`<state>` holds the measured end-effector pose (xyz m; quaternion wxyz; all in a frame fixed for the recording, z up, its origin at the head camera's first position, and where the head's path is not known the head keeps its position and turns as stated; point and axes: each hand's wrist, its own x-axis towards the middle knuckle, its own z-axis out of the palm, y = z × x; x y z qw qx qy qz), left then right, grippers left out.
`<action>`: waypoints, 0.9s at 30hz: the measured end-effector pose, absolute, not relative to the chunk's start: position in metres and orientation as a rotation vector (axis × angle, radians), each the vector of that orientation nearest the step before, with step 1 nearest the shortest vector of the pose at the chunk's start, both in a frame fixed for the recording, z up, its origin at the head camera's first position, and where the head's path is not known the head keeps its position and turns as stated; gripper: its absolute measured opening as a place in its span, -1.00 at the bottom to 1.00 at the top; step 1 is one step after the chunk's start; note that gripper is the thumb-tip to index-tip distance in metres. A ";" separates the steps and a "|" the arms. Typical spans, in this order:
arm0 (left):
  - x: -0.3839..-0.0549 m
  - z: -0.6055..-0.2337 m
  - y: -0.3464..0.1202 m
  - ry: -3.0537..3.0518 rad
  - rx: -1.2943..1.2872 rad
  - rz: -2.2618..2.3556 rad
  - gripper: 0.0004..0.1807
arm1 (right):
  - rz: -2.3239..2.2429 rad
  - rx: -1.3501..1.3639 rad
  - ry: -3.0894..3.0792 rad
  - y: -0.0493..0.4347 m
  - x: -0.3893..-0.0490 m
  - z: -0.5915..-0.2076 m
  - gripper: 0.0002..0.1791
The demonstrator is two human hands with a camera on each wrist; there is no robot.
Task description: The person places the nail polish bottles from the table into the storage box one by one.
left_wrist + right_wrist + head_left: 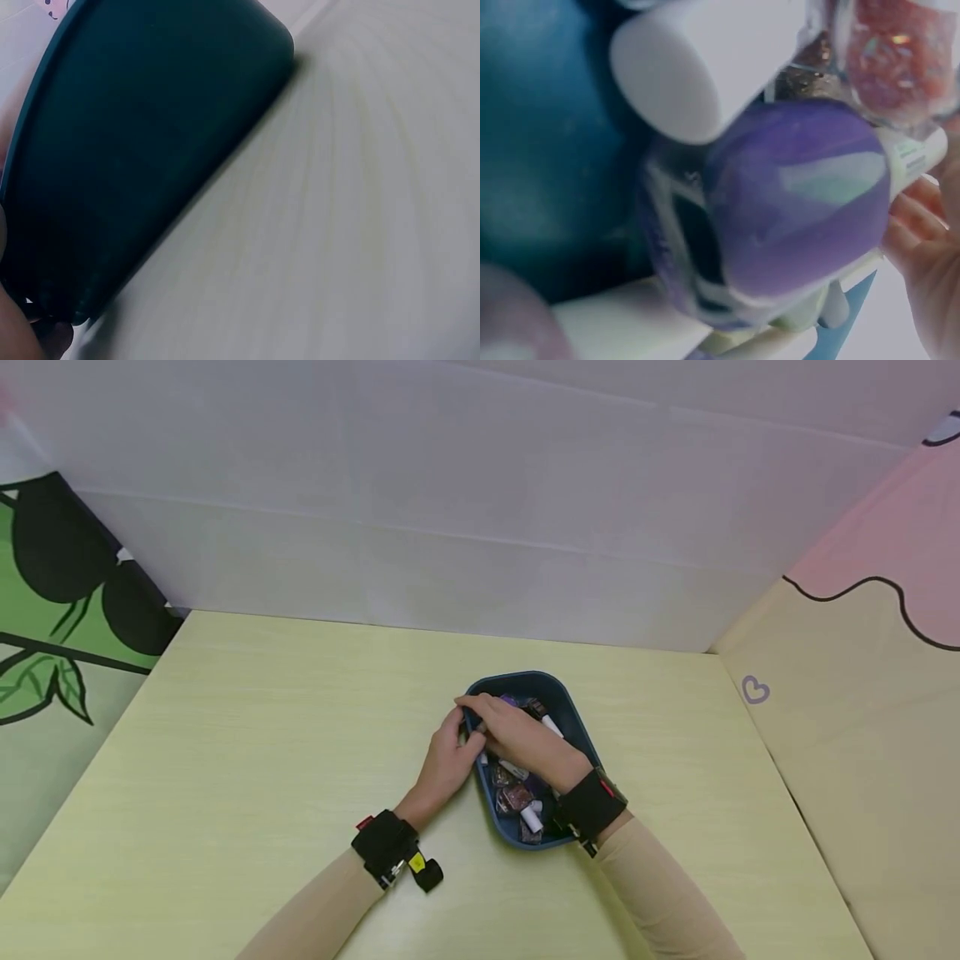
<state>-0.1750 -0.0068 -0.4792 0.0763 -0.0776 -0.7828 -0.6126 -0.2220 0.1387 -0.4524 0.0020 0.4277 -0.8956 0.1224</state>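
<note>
A dark blue plastic bin (581, 727) stands on the table, holding several small bottles that look like nail polish. My left hand (444, 768) is at the bin's left rim, its thumb over the edge. Reaching across the bin from the right, my right hand (521, 735) has its fingers at that same rim, right beside the left thumb. I cannot tell what is between the fingers. A purple bottle (802, 202) fills the middle of the right wrist view, near a white cap (679, 71) and a red glitter bottle (904, 56). The left wrist view shows the bin's outer wall (142, 135).
The pale wooden table (262, 760) spreads around the bin. Behind it rises a whitish cloth wall (420, 518). Printed panels border the sides, a green and black one (67, 602) on the left and a pink and cream one (862, 635) on the right.
</note>
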 end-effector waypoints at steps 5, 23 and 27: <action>-0.180 -0.490 -0.008 -2.348 -0.256 -1.831 -0.58 | 0.418 1.341 -2.822 0.143 -0.220 -0.447 -0.34; -0.199 -0.510 -0.017 -2.396 -0.237 -1.919 -0.29 | 0.661 0.992 -2.657 0.186 -0.222 -0.402 -0.44; -0.201 -0.506 -0.023 -2.453 -0.175 -1.923 -0.08 | 0.667 0.871 -2.611 0.198 -0.220 -0.398 -0.45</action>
